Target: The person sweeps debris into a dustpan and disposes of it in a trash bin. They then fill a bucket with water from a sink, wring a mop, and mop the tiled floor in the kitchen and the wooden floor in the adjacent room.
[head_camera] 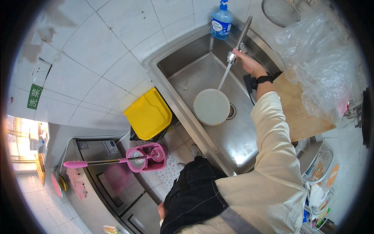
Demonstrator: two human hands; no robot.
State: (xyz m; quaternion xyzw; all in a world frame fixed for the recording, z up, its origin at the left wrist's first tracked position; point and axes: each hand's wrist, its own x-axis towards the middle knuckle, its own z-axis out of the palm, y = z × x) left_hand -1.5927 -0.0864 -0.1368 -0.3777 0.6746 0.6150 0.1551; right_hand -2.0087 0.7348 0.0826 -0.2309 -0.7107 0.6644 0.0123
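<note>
My right hand (pixel 250 63) grips the metal nozzle (pixel 231 57) of a flexible-neck faucet (pixel 244 30) over a stainless steel sink (pixel 190 70). Water streams from it into a round bowl (pixel 195 114) standing on the sink floor. Cloudy liquid fills the bowl close to its rim. Beside the bowl, the drain strainer (pixel 231 111) is partly covered by it. A black band with a dark device is on my right wrist. Only part of my left hand (pixel 162 210) shows, low beside my black apron, near the steel cabinet; its fingers are mostly hidden.
A blue soap pump bottle (pixel 221 25) stands at the sink's back corner. To the right lie a wooden cutting board (pixel 295 108) and clear plastic bags (pixel 318 58). At left are a yellow-lidded bin (pixel 149 114), a pink mop bucket (pixel 146 158) with mop, and a steel cabinet (pixel 140 213).
</note>
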